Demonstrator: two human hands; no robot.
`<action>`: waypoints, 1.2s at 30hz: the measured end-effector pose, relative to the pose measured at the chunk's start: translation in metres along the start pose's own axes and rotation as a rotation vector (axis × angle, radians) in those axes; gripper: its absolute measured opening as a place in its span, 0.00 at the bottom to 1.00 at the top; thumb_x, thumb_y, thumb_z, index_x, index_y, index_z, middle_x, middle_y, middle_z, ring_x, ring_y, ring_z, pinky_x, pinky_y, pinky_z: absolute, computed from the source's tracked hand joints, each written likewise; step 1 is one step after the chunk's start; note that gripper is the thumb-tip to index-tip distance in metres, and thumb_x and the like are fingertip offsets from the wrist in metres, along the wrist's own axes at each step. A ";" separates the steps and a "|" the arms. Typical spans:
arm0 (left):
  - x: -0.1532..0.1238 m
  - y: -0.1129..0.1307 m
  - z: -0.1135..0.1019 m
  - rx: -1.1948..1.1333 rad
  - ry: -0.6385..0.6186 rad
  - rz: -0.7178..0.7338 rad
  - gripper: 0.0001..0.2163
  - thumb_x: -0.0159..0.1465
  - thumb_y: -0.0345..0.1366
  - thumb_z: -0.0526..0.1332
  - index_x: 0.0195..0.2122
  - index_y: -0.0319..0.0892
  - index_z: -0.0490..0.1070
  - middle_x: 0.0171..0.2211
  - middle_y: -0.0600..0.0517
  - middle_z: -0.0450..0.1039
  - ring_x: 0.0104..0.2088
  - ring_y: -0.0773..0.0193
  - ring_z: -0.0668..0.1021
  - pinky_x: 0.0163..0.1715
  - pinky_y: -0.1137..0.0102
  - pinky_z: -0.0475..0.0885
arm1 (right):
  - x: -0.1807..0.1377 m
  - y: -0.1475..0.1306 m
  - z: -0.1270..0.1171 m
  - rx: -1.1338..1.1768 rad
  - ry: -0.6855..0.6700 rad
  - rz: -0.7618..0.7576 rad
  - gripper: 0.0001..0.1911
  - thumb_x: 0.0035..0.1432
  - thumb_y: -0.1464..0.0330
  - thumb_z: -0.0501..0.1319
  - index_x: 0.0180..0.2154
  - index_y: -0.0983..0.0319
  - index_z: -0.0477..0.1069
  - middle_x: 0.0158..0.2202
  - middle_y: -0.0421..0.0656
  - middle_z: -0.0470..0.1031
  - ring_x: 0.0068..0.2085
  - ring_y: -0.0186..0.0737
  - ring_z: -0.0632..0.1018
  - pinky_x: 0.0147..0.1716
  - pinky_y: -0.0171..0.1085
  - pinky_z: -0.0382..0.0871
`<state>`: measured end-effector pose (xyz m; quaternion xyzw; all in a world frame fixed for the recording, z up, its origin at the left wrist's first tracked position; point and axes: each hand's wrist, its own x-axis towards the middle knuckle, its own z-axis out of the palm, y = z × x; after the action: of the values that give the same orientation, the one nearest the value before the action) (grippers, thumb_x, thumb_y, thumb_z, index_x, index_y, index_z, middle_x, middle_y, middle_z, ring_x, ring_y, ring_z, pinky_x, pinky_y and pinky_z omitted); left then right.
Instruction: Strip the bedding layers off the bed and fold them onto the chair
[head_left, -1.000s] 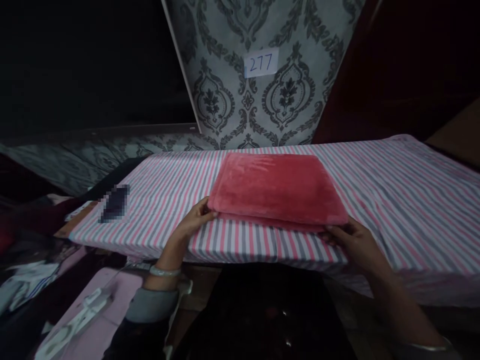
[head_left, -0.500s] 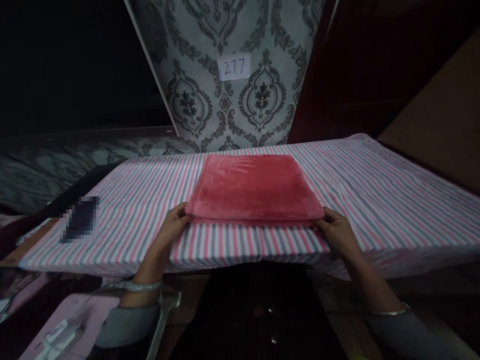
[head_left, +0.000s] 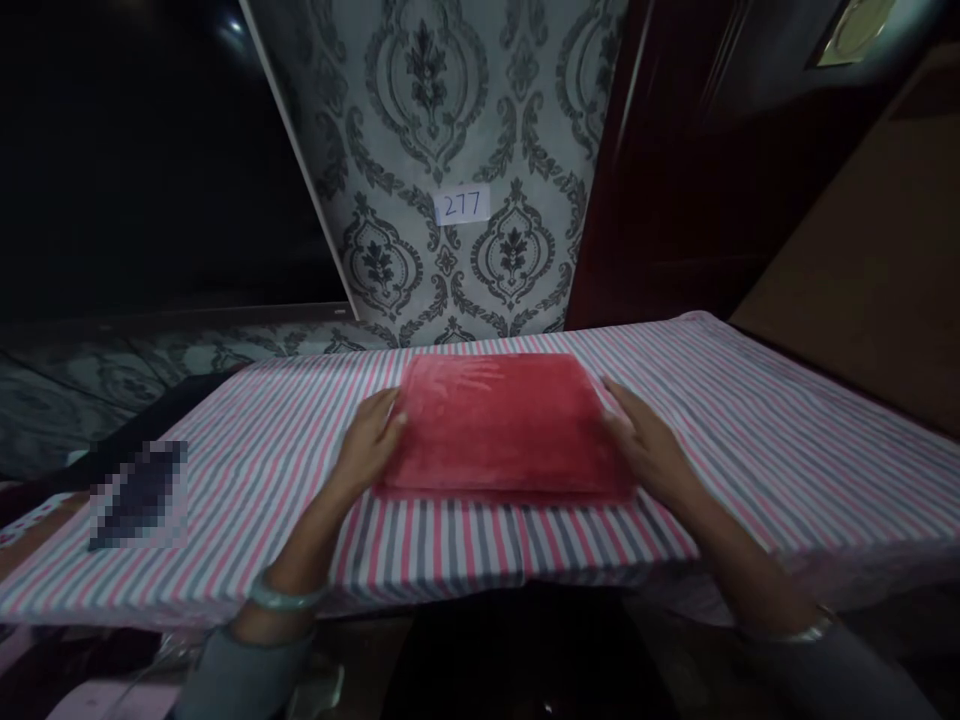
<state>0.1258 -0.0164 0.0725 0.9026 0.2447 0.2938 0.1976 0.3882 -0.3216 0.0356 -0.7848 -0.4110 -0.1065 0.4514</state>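
Observation:
A folded red plush blanket (head_left: 502,430) lies flat near the front of a table spread with a striped cloth (head_left: 750,430). Its lower edges look smeared by motion, and a pale handprint-like mark shows in the pile at its upper left. At the left side, my left hand (head_left: 367,445) grips the blanket edge, thumb over the top and fingers along the side. My right hand (head_left: 652,450) holds the opposite edge the same way, slightly blurred. Some fingertips are hidden against the fabric.
A pixelated dark object (head_left: 142,495) lies on the cloth at the left. Behind the table, a paper marked 277 (head_left: 463,205) hangs on patterned wallpaper. A large black screen (head_left: 150,160) stands at the left back, and a brown panel (head_left: 862,260) borders the right.
Both hands have moved from the blanket's front corners farther back along its sides. The blanket's edges have become blurred, and the camera view has tilted up.

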 end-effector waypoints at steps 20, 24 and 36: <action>0.015 0.009 0.068 0.428 -0.400 -0.088 0.37 0.69 0.58 0.50 0.73 0.41 0.49 0.75 0.39 0.38 0.74 0.47 0.44 0.66 0.45 0.58 | -0.002 0.031 0.088 -0.483 -0.314 -0.084 0.37 0.70 0.49 0.46 0.71 0.62 0.56 0.72 0.52 0.51 0.72 0.54 0.54 0.67 0.56 0.54; 0.029 0.004 0.049 0.316 -0.488 -0.092 0.35 0.69 0.56 0.51 0.71 0.40 0.54 0.74 0.39 0.46 0.73 0.50 0.50 0.67 0.52 0.58 | 0.018 0.031 0.070 -0.378 -0.449 -0.078 0.36 0.68 0.49 0.49 0.68 0.63 0.61 0.70 0.53 0.57 0.70 0.55 0.59 0.66 0.55 0.58; 0.137 0.039 0.091 0.486 -0.395 -0.051 0.27 0.72 0.48 0.44 0.69 0.45 0.58 0.71 0.42 0.57 0.71 0.48 0.58 0.69 0.43 0.47 | 0.137 -0.029 0.101 -0.554 -0.398 0.106 0.28 0.73 0.57 0.44 0.66 0.60 0.64 0.66 0.50 0.65 0.67 0.55 0.64 0.64 0.57 0.53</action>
<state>0.2928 0.0096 0.0833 0.9566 0.2874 0.0405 0.0270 0.4337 -0.1588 0.0702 -0.9033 -0.4051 -0.0351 0.1371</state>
